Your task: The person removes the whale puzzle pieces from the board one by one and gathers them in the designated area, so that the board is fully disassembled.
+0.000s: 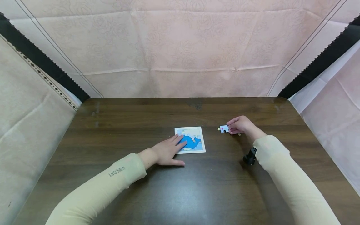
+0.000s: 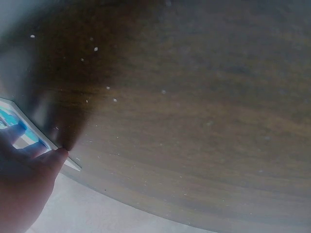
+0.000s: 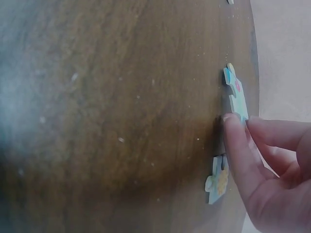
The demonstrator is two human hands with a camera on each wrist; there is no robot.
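My left hand [image 1: 168,151] rests with fingers spread on the left part of a white-framed puzzle board [image 1: 203,147] showing a blue whale. In the left wrist view, the thumb touches the board's edge. To the right, my right hand [image 1: 241,125] pinches a pale blue jigsaw piece [image 1: 224,128] between thumb and fingers; a pink mark shows on it in the right wrist view. Just below that hand, a second jigsaw piece [image 3: 218,180] with a yellow-orange pattern lies on the table, mostly hidden from the head view.
The brown wooden table [image 1: 180,193] extends around both hands. Pale patterned cloth [image 1: 191,47] hangs behind and at both sides. A small black device [image 1: 249,157] sits at the right wrist. At the top of the right wrist view, a sliver of a pale object [image 3: 230,2] shows.
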